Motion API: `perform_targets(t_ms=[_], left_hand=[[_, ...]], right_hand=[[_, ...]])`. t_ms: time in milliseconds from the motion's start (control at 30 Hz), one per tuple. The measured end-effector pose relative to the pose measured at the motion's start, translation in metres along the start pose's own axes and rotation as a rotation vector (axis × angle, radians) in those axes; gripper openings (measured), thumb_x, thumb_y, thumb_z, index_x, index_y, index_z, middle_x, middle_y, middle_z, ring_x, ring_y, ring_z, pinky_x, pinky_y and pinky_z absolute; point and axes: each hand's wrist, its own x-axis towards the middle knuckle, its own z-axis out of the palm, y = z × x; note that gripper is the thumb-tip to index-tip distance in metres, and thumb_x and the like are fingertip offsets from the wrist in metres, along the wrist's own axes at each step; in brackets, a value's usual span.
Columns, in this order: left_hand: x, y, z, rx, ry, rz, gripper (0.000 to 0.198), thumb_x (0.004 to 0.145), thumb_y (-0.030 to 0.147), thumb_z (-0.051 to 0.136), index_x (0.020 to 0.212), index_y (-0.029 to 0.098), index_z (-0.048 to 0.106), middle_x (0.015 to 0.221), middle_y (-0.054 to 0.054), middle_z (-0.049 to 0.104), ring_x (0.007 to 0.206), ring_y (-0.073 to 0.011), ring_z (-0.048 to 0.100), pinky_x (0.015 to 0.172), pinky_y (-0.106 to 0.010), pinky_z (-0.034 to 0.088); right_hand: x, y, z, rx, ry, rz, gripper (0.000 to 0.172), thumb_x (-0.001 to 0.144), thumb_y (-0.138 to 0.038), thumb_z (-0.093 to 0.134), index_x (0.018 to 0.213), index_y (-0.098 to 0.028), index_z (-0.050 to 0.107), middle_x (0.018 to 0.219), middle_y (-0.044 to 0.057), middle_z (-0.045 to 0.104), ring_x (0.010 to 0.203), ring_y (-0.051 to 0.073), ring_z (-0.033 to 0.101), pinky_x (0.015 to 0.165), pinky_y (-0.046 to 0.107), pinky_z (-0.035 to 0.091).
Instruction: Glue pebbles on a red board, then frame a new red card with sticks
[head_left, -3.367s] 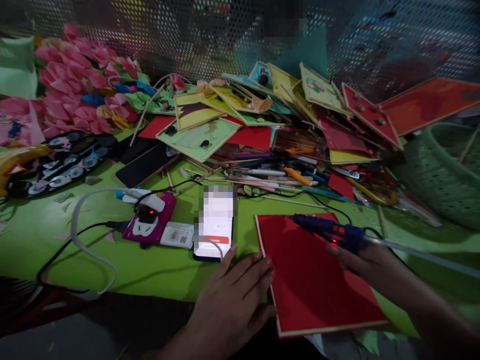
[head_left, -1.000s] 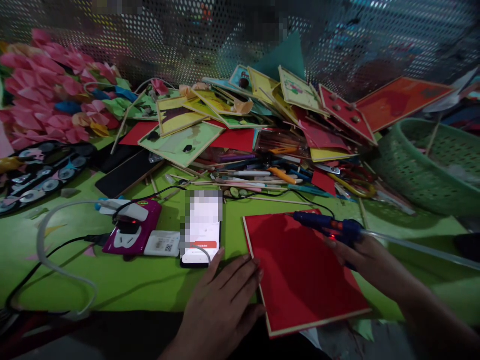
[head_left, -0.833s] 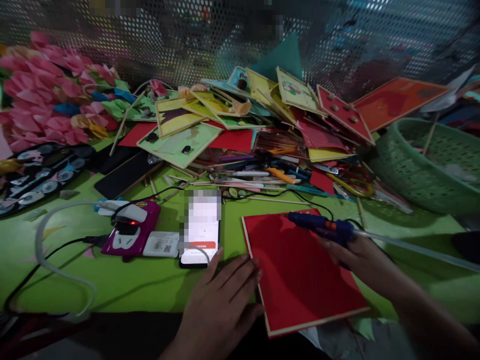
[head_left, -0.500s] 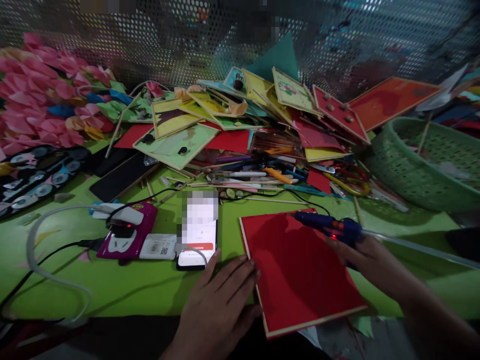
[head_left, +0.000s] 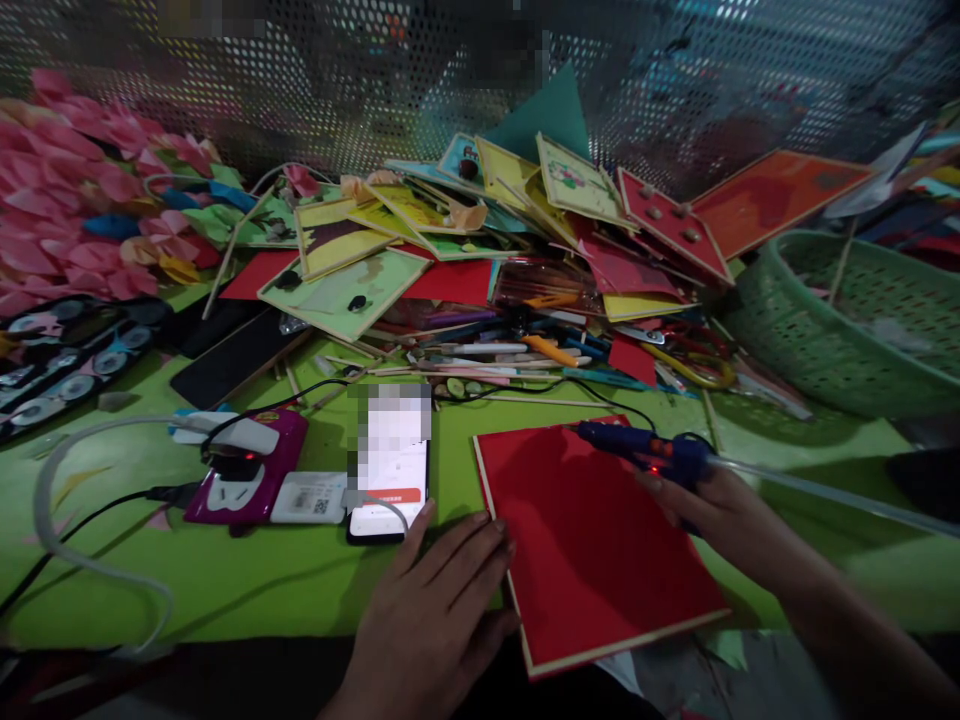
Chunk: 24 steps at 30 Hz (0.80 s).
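A red square board with a pale wooden edge lies on the green table in front of me. My left hand rests flat beside its left edge, fingers stretched out, fingertips touching the board. My right hand is wrapped round a blue glue gun with a small red light. The gun's nozzle points left over the board's upper right corner. A clear glue stick sticks out of the gun's back to the right.
A lit phone lies left of the board, next to a magenta power strip with cables. Behind is a heap of coloured cards and pens. A green basket stands right, pink paper flowers far left.
The view has drifted slightly, so everything sits a little further left. The glue gun's nozzle has shifted back and forth over the board's upper right corner. My left hand has stayed flat.
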Motion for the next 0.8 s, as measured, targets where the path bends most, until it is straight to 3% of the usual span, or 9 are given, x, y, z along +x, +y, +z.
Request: perform_targets(t_ms=[333, 600, 800], left_hand=[[-0.001, 0.0, 0.001, -0.002, -0.011, -0.009, 0.029, 0.105, 0.032, 0.056, 0.122, 0.017, 0.073, 0.133, 0.0, 0.073, 0.123, -0.0167, 0.068, 0.133, -0.037, 0.005], [0.0, 0.0, -0.001, -0.001, -0.016, -0.004, 0.029, 0.104, 0.032, 0.058, 0.123, 0.017, 0.072, 0.132, -0.001, 0.074, 0.124, -0.0162, 0.067, 0.133, -0.036, 0.006], [-0.001, 0.0, 0.0, -0.005, -0.011, 0.004, 0.028, 0.102, 0.03, 0.059, 0.123, 0.016, 0.072, 0.13, -0.004, 0.075, 0.125, -0.016, 0.067, 0.133, -0.036, 0.006]], right_hand=[[-0.002, 0.001, -0.003, -0.037, 0.026, 0.002, 0.066, 0.078, -0.088, 0.054, 0.063, -0.023, 0.056, 0.057, 0.001, 0.051, 0.055, 0.017, 0.045, 0.051, 0.031, 0.032], [-0.001, -0.011, 0.003, -0.033, -0.004, -0.049, 0.062, 0.081, -0.081, 0.058, 0.06, -0.023, 0.055, 0.053, -0.001, 0.047, 0.052, 0.015, 0.042, 0.049, 0.029, 0.032], [-0.004, -0.007, -0.003, -0.004, 0.012, -0.025, 0.057, 0.08, -0.077, 0.063, 0.069, -0.021, 0.067, 0.058, -0.001, 0.049, 0.056, 0.016, 0.042, 0.05, 0.029, 0.033]])
